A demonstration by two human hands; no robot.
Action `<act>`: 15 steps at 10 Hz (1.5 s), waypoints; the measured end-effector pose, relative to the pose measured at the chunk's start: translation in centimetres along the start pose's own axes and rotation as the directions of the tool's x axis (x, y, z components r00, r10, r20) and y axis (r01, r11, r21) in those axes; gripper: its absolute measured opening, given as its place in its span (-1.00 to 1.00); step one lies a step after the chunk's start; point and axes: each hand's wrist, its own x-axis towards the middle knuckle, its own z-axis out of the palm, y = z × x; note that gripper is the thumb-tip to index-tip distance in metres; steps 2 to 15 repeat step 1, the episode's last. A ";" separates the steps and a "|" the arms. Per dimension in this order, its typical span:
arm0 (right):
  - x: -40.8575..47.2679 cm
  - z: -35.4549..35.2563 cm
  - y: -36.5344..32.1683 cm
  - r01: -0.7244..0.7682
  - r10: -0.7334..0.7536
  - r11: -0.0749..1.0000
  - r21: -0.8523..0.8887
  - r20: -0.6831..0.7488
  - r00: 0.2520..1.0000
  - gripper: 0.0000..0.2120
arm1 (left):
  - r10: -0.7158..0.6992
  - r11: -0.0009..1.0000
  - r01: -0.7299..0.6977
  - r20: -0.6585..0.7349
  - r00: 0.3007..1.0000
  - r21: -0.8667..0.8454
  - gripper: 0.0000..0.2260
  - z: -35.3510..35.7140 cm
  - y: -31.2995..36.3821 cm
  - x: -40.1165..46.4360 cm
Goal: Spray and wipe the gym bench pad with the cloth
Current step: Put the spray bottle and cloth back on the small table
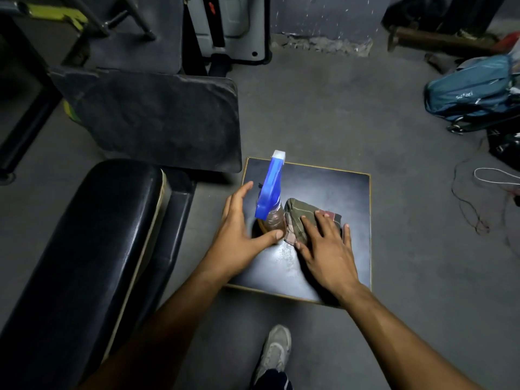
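A small dark square worktop [337,190] with a thin pale edge stands on the grey floor [309,108], and on it are the two things the task needs. The spray bottle [270,204] stands upright near the worktop's left side, with a clear body, a blue trigger head and a pale nozzle tip pointing away from the person. Just to its right, touching or nearly touching the bottle's base, lies the folded cloth [299,218], olive-green with a reddish patch showing at its far edge. The left hand [242,232] is open and curved around the bottle from the left, thumb reaching toward the bottle's lower body; whether the thumb actually touches it is hard to tell, and the fingers are not closed on it. The right hand [326,249] lies flat, fingers spread, palm down over the near part of the cloth, gripping nothing. The bench pad [92,235], long, glossy and black, runs along the left of the view, beside the worktop and apart from both hands. Beyond it sits a second, duller black pad [157,116]. A blue backpack [472,91] lies on the floor at far right, and a grey shoe [275,353] shows at the bottom edge.
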 end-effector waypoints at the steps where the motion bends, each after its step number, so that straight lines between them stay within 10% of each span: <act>1: -1.5 -1.1 -0.6 -0.015 0.017 0.999 0.036 -0.059 0.998 -0.47 | -0.029 0.991 0.030 -0.013 0.999 0.133 -0.06 -1.6 -0.2 -1.4; 15: -1.5 -1.1 -0.6 -0.015 0.017 0.999 0.036 -0.059 0.998 -0.47 | -0.029 0.991 0.030 -0.013 0.999 0.133 -0.06 -1.6 -0.2 -1.4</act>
